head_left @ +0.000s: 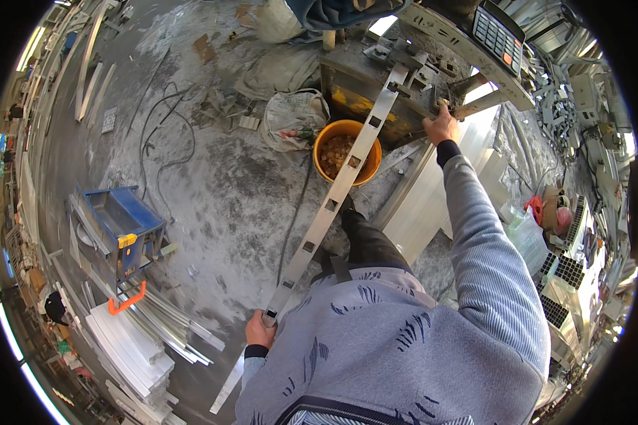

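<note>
A long silver metal bar with several square cut-outs (342, 184) slants from the machine at the upper right down past my left side. My left hand (259, 331) is closed around its lower part, and the bar's end sticks out below the hand. The bar's far end lies among metal fixtures on the machine bench (358, 92). My right hand (441, 128) is stretched out to the machine's right side, fingers curled at a small metal part there. What exactly those fingers hold is hidden.
Under the bar stands an orange bucket (319, 152) holding small scraps. A white sack (294, 117) slumps beside it. Blue machine (124, 219) and stacked metal profiles (131, 350) are at left. Black cable (147, 134) crosses the dusty floor. Wide metal sheets (432, 202) lie under my right arm.
</note>
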{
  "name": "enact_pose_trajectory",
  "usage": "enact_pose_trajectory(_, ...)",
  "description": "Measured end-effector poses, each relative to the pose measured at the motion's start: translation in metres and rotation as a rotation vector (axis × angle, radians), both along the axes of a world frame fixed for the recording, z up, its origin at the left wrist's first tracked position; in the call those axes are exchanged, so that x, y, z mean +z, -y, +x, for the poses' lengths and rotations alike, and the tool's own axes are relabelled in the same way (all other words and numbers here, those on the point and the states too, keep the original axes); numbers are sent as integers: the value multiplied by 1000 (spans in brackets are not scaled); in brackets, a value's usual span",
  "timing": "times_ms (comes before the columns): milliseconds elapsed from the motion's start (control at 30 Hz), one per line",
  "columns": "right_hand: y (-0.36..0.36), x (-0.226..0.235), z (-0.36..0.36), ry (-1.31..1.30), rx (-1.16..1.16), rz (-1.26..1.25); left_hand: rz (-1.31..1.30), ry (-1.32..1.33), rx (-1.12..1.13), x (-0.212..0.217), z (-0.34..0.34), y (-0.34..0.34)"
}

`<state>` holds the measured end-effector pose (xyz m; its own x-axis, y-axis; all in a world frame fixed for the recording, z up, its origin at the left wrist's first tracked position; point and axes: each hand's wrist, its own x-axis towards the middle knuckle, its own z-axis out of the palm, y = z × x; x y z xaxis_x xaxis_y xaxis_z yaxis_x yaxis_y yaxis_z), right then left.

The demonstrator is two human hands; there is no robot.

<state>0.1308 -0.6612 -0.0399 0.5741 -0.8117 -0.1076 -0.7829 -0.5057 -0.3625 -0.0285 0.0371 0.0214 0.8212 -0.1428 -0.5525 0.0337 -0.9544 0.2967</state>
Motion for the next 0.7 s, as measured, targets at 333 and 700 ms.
enact_pose_trajectory(333,-86,-21,69,648,-210,1052,19,-2,33,-3,-1,1)
enact_pose_trajectory(700,-95,-38,94,784,-303,1210,-21,-64,47,-3,13,22)
